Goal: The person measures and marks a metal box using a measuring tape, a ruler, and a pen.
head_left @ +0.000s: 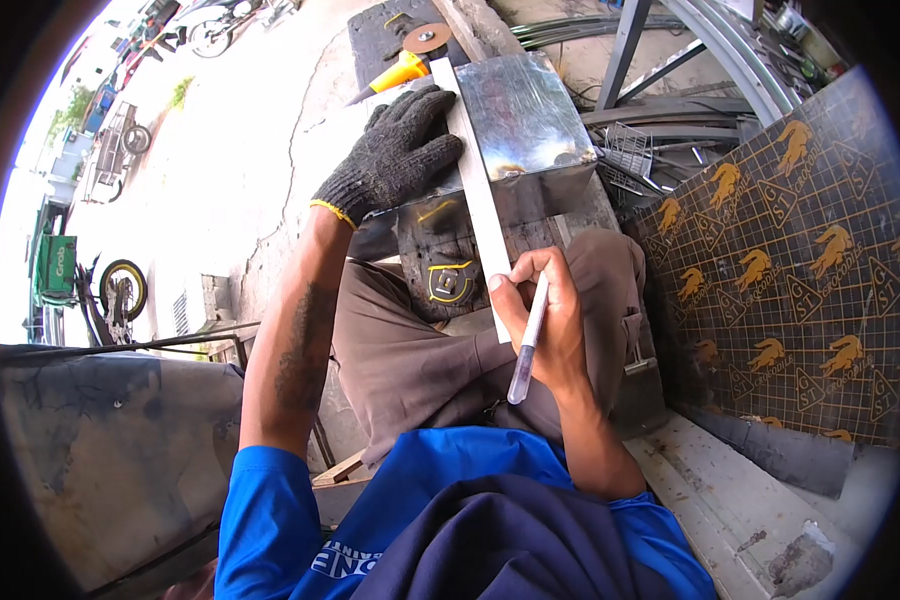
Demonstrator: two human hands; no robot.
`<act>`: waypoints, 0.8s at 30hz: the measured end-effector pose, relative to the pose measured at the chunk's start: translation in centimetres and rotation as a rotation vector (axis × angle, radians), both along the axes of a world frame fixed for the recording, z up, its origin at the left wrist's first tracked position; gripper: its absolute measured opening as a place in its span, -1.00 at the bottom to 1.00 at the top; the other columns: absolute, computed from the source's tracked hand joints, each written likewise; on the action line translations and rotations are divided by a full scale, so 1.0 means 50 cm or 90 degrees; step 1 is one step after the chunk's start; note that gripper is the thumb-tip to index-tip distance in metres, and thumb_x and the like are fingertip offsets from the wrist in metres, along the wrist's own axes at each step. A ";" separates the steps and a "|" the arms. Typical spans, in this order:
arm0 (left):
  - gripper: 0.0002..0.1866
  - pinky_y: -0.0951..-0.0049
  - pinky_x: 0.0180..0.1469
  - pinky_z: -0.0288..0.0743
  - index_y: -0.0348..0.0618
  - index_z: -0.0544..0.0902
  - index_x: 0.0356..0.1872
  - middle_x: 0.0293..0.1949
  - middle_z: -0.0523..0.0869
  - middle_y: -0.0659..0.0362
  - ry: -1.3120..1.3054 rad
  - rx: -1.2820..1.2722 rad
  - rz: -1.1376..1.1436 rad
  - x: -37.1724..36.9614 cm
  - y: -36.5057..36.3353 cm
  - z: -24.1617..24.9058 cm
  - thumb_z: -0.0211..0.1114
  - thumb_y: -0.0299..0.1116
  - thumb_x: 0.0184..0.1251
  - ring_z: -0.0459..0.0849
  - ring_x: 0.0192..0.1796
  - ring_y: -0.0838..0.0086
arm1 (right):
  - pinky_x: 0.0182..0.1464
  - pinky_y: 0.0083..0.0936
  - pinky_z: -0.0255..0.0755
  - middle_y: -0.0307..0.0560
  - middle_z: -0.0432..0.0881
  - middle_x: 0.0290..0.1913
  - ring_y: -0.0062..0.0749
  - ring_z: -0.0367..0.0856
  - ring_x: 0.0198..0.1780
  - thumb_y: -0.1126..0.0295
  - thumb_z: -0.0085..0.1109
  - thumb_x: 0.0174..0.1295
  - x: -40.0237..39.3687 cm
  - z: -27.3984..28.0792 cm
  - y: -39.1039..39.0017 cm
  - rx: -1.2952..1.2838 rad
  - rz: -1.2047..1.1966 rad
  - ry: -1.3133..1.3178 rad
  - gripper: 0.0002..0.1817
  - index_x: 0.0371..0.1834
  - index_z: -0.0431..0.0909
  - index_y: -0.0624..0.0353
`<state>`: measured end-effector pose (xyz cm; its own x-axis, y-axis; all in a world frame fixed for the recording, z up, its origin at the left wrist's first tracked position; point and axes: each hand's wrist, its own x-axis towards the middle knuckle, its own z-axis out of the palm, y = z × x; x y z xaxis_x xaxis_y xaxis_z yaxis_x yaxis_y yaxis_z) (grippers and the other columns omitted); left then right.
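A long, flat pale metal strip (483,205) lies lengthwise over a shiny sheet-metal box (532,105) and reaches toward my lap. My left hand (400,150), in a dark knitted glove, rests on the box's left side. Its fingers are stretched out, with the tips and thumb against the strip's left edge. Bare, my right hand (550,320) grips a pen (528,355) with a clear barrel, close beside the strip's near end. The pen's tip is hidden by my fingers. Below the box, between my knees, sits a black and yellow tape measure (451,282).
Beyond the box lies a yellow-bodied power tool (400,74), near a brown round disc (427,38). A printed dark panel (780,260) stands close on my right. Metal frames (660,60) and scrap stand behind it. A motorbike (120,290) is parked far left.
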<state>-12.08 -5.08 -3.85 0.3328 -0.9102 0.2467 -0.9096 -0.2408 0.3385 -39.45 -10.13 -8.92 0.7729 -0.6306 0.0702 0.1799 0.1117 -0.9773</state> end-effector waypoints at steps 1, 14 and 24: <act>-0.36 0.12 0.61 0.20 -0.17 0.47 0.50 0.49 0.50 -0.08 0.001 0.001 0.000 -0.001 0.000 0.001 0.33 -0.09 0.51 0.40 0.55 0.00 | -0.42 -0.59 0.34 -0.30 0.48 -0.49 -0.73 0.44 -0.47 0.46 0.33 0.42 0.000 -0.001 0.000 0.000 0.000 0.001 -0.77 -0.14 0.39 0.18; -0.37 0.11 0.59 0.22 -0.20 0.48 0.48 0.48 0.51 -0.08 0.011 0.005 -0.007 -0.001 0.000 0.004 0.33 -0.11 0.51 0.40 0.54 -0.01 | -0.42 -0.61 0.31 -0.33 0.45 -0.47 -0.76 0.40 -0.47 0.45 0.33 0.43 -0.001 -0.001 0.000 0.014 0.001 -0.003 -0.77 -0.15 0.39 0.17; -0.35 0.09 0.54 0.31 -0.26 0.52 0.39 0.36 0.58 -0.13 0.015 -0.025 -0.027 0.003 -0.003 -0.002 0.35 -0.07 0.39 0.51 0.45 -0.04 | -0.42 -0.61 0.36 -0.29 0.53 -0.45 -0.74 0.48 -0.45 0.49 0.30 0.42 0.000 -0.001 -0.003 0.012 0.013 -0.019 -0.78 -0.13 0.38 0.17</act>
<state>-11.93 -5.23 -3.95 0.3009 -0.9131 0.2750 -0.9101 -0.1889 0.3688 -39.47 -10.29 -8.98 0.7833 -0.6164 0.0808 0.2059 0.1345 -0.9693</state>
